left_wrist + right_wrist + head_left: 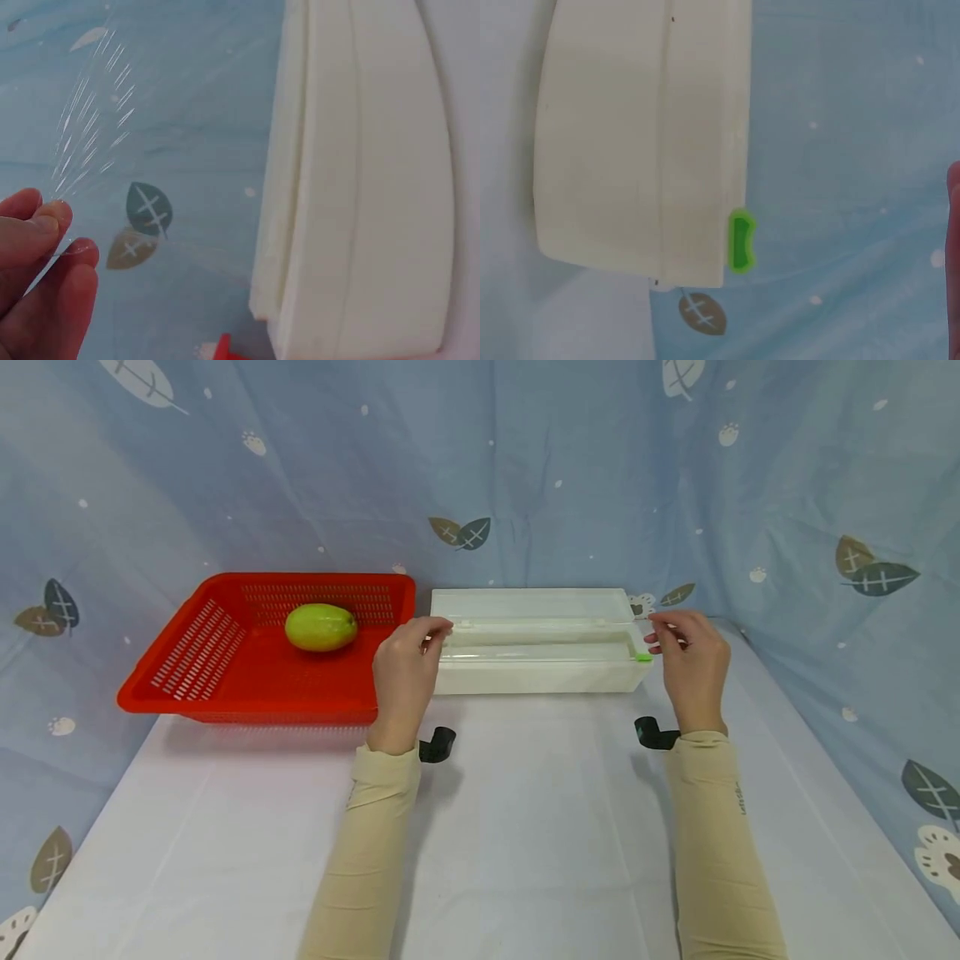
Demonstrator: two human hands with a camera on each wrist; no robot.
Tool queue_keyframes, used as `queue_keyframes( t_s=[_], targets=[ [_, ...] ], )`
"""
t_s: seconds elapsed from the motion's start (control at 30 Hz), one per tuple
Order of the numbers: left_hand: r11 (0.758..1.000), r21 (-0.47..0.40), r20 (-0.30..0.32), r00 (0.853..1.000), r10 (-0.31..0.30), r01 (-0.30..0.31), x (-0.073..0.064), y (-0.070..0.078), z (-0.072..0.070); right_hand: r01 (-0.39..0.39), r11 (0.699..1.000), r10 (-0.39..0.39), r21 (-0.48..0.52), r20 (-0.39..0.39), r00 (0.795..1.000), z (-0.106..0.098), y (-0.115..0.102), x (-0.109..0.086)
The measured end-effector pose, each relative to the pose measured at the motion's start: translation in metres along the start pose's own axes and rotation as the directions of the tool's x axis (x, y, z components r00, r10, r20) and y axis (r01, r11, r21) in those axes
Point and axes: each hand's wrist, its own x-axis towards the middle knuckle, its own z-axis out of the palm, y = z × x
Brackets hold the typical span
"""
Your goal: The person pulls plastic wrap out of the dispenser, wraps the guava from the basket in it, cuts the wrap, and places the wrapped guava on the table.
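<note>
A white cling film dispenser box (pixel 536 678) sits at the back of the table with its lid (pixel 531 602) raised. On its right end is a green slide cutter (pixel 740 241). My left hand (pixel 405 675) pinches clear cling film (pixel 94 112) between thumb and fingertips, above the box's left end. Creases run through the film from that pinch in the left wrist view. At the box's right end, my right hand (pixel 696 672) pinches the film's other side with thumb and forefinger. Only a finger's edge shows in the right wrist view.
A red plastic basket (pixel 180 703) stands left of the box, close beside my left hand, with a yellow-green oval fruit (pixel 321 627) inside. A blue patterned cloth (pixel 555 485) hangs behind. The table (pixel 540 827) has a white cover.
</note>
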Motion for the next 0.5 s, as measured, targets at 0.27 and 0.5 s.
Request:
queue_keyframes(
  t_s=[0.27, 0.5],
  targets=[
    [0.990, -0.143, -0.001, 1.000, -0.018, 0.018, 0.0035, 0.0042, -0.0050, 0.067, 0.997, -0.070, -0.043, -0.076, 0.995, -0.0061, -0.0037, 0.0029],
    [0.973, -0.222, 0.020, 0.998, -0.057, 0.060, 0.0051, 0.0062, -0.0091, 0.076, 0.996, -0.080, -0.036, -0.107, 0.991, -0.0093, -0.0080, 0.0036]
  ],
)
